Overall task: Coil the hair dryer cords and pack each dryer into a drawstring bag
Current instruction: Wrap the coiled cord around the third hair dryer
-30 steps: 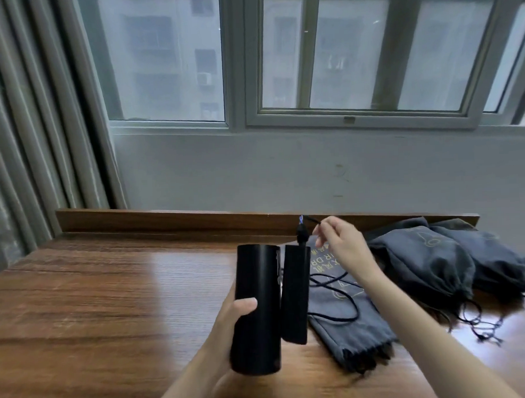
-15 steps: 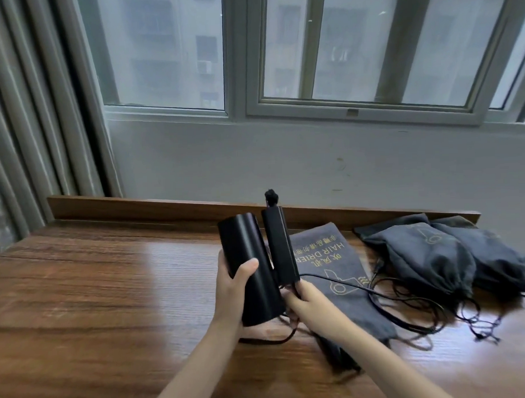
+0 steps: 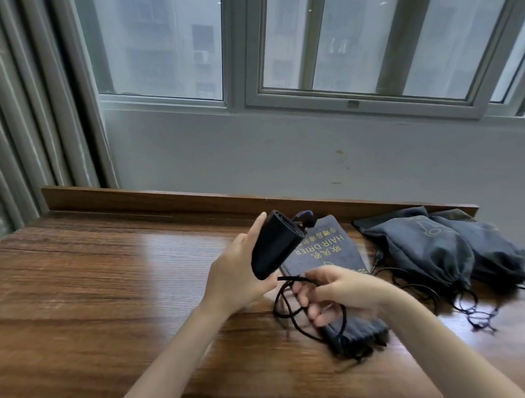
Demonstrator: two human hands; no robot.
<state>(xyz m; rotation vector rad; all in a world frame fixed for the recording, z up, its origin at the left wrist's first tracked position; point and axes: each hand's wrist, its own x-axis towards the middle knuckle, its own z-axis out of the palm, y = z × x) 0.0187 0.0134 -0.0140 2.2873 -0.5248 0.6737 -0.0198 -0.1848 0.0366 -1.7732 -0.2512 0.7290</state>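
My left hand (image 3: 237, 271) grips a black folded hair dryer (image 3: 273, 246), tilted with its barrel end pointing up and away. Its black cord (image 3: 284, 305) hangs below in loops, and my right hand (image 3: 333, 291) holds those loops just under the dryer, blurred by motion. Under my right hand an empty grey drawstring bag (image 3: 325, 250) with yellow "HAIR DRIER" lettering lies flat on the wooden table (image 3: 95, 294). The rest of the cord trails right across the table toward the filled bags.
Two filled grey drawstring bags (image 3: 429, 252) lie at the back right, their black strings (image 3: 476, 313) spilling toward the table's right edge. A raised wooden lip (image 3: 166, 199) runs along the back edge under a window wall. Curtains hang at the left.
The dryer has tilted from upright to leaning away. My right hand moved from the dryer's base down to the cord and now holds loops of it.
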